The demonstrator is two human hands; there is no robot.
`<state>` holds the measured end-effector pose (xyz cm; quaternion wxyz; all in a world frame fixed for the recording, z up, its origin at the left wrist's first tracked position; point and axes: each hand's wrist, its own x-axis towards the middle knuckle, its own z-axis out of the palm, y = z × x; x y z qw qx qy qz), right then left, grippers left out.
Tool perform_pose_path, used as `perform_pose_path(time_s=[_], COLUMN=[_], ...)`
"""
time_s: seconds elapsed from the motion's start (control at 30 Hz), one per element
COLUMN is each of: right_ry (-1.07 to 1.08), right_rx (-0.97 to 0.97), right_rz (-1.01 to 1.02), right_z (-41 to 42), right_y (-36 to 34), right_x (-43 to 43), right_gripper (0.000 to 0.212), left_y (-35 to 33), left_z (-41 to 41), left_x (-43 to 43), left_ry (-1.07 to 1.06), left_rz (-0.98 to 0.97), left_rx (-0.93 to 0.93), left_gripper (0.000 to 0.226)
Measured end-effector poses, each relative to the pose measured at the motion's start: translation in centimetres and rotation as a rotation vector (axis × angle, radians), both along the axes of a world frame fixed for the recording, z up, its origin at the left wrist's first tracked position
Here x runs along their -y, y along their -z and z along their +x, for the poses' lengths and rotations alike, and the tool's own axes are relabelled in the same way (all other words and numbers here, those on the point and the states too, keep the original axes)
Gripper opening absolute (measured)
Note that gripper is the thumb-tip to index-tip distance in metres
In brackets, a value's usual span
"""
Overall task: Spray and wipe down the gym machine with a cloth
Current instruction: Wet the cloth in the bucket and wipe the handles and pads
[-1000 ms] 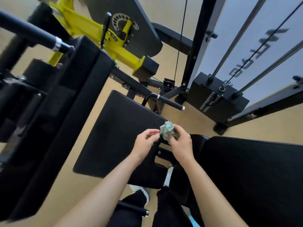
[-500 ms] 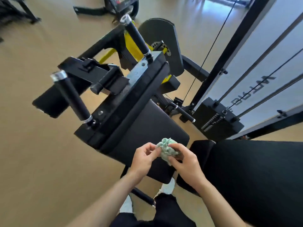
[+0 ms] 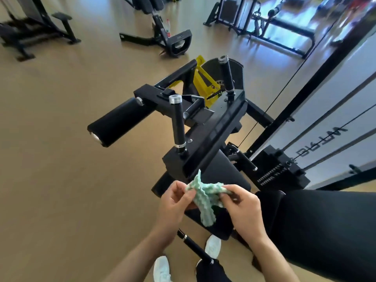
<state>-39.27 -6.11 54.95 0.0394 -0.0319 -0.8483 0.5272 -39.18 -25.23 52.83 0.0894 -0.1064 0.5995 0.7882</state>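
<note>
A crumpled green-and-white cloth (image 3: 205, 197) is pinched between both of the person's hands, held in the air just above the near edge of the machine's black seat pad (image 3: 221, 176). The cloth's long axis runs roughly up and down, one pointed corner sticking up toward the machine and a loose tail hanging down toward the floor. The left hand (image 3: 175, 206) closes thumb and fingertips on the cloth's upper left part; the right hand (image 3: 244, 210) closes its fingers on the upper right edge, so the fabric is partly spread between them. Below the cloth, two pale shoes (image 3: 212, 246) stand on the tan floor. To the right of the cloth lies a broad black padded backrest (image 3: 325, 231). Beyond the cloth, two upright black handles (image 3: 178, 124) rise from the machine's frame, with a black roller pad (image 3: 120, 122) jutting left and a yellow bracket (image 3: 203, 82) behind. Farther right of the cloth stands the weight stack (image 3: 278, 171), and other machines sit at the far end of the room.
</note>
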Motion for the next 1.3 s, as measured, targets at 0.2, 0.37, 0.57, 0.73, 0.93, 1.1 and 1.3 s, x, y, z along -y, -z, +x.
perform_pose_path(time_s=[0.2, 0.37, 0.57, 0.73, 0.93, 1.1, 1.3], right_ry=[-0.007, -0.043, -0.149, -0.209, -0.178, -0.346, -0.302], right_rx=[-0.179, -0.225, -0.136, 0.067, 0.110, 0.186, 0.212], right_rz=[-0.044, -0.095, -0.166, -0.336, -0.410, -0.460, -0.520], right_z=[-3.9, -8.6, -13.3, -13.5, -12.9, -13.0, -13.6], right_y=[-4.8, -7.3, -6.4, -4.1, -3.7, -4.8, -5.7], right_x=[3.9, 5.9, 6.6, 6.5, 6.9, 8.1, 9.6], right_gripper=[0.017, 0.016, 0.024, 0.056, 0.041, 0.044, 0.049], left_y=[-4.1, -6.8, -7.4, -6.3, -5.8, -6.0, -6.5], left_z=[-3.0, -6.4, -9.8, -10.6, -10.9, -12.4, -13.5], left_x=[3.2, 4.6, 4.0, 1.6, 1.4, 2.6, 4.2], left_ry=[-0.143, -0.254, -0.448, -0.432, -0.302, -0.190, -0.120], left_rz=[-0.029, -0.167, -0.208, -0.230, -0.212, -0.142, -0.130], left_rx=[-0.108, -0.156, -0.044, -0.010, 0.012, -0.028, -0.128], left_gripper=[0.012, 0.010, 0.018, 0.027, 0.033, 0.031, 0.033])
